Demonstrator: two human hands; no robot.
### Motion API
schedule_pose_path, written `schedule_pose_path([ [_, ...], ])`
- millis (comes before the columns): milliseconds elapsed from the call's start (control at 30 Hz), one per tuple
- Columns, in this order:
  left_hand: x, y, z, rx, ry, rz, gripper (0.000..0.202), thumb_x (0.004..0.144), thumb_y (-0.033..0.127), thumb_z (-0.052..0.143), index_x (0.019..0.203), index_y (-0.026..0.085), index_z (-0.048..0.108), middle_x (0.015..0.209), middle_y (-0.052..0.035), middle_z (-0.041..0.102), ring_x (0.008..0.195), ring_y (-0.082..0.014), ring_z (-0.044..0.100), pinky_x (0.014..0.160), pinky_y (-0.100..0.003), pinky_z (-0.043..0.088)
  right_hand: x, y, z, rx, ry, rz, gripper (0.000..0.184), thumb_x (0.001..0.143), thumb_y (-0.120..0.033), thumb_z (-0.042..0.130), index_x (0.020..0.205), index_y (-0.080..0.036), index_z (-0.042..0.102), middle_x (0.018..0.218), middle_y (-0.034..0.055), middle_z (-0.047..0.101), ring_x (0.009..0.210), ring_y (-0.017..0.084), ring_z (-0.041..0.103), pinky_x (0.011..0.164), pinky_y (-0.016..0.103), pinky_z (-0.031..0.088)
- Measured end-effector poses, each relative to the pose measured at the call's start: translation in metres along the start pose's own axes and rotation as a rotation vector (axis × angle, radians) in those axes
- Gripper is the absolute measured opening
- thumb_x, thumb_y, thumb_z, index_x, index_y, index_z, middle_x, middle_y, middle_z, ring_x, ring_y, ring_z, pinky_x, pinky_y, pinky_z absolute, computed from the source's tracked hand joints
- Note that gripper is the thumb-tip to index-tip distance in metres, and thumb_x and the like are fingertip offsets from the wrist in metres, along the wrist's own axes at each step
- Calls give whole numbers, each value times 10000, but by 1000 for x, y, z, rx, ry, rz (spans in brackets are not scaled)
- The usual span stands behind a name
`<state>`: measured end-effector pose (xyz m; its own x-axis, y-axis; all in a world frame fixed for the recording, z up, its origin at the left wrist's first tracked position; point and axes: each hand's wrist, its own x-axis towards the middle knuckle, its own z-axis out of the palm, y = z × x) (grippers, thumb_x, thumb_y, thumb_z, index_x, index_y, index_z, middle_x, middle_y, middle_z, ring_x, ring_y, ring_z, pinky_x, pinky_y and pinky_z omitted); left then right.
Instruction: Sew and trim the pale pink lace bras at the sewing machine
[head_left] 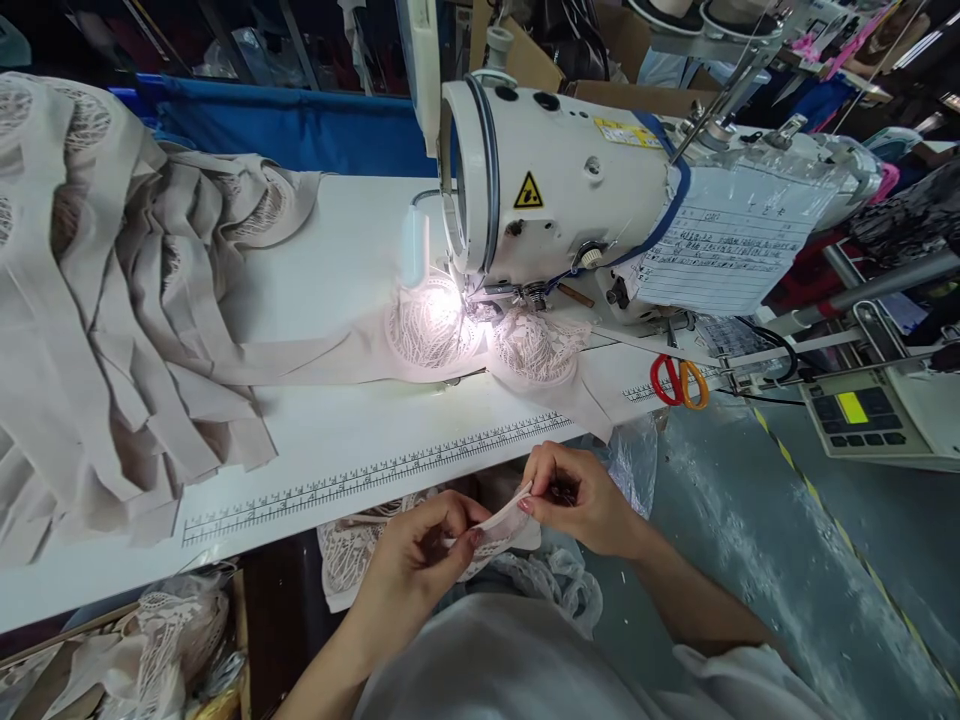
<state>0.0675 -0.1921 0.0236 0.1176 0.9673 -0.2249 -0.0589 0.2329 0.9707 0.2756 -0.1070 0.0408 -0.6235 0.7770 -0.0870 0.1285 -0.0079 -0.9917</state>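
Between my two hands, just in front of the table edge, a pale pink lace bra piece (pixel 504 528) is stretched along its edge. My left hand (pixel 420 545) pinches its left end between thumb and fingers. At the right end, my right hand (pixel 581 495) grips the edge the same way. Beyond them, a pale pink lace bra (pixel 534 350) lies under the head of a white sewing machine (pixel 555 180), lit by a lamp at the needle. The needle itself is lost in glare. More lace fabric (pixel 349 550) hangs below my left hand.
A large heap of pale bra pieces (pixel 112 300) covers the table's left side. Printed rulers (pixel 375 467) run along the front edge. Orange-and-red-handled scissors (pixel 679 382) lie at the right. A box of lace pieces (pixel 172 640) stands lower left; a control panel (pixel 862 410) is far right.
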Motion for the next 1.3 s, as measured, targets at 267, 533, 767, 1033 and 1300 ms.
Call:
schedule_pose_path([
  [267, 8, 5, 17, 204, 83, 115, 101, 822, 289, 715, 905, 242, 748, 779, -22, 737, 736, -174, 651, 641, -251, 540, -2, -13, 14, -73, -45, 66, 205, 821, -148, 653, 894, -221, 476, 666, -85, 436, 556, 79, 398, 516, 199, 329],
  [533, 12, 2, 20, 36, 140, -67, 292, 819, 408, 696, 653, 171, 729, 543, -4, 589, 471, -98, 426, 424, -204, 314, -5, 3, 4, -146, 89, -25, 214, 965, -365, 609, 847, -187, 618, 746, -9, 609, 565, 83, 482, 540, 212, 398],
  [767, 12, 10, 21, -122, 187, -187, 267, 775, 410, 744, 710, 153, 772, 599, -13, 596, 538, -85, 419, 473, -187, 310, -7, 9, 1, -90, 15, 2, 385, 1005, -541, 479, 896, -189, 589, 592, -76, 382, 477, 78, 320, 479, 226, 273],
  [1033, 13, 8, 22, -100, 216, -184, 279, 773, 432, 744, 728, 159, 785, 584, -10, 597, 529, -90, 428, 480, -190, 323, -6, 1, 3, -177, 5, 18, 165, 971, -354, 599, 923, -197, 603, 603, -91, 287, 524, 81, 284, 523, 223, 260],
  [1300, 14, 7, 20, -9, 158, -87, 245, 818, 397, 716, 799, 171, 809, 629, -28, 673, 526, -95, 464, 473, -185, 353, -4, 0, 10, -221, -19, 73, 161, 948, -358, 619, 940, -198, 594, 599, -99, 258, 508, 81, 276, 516, 216, 267],
])
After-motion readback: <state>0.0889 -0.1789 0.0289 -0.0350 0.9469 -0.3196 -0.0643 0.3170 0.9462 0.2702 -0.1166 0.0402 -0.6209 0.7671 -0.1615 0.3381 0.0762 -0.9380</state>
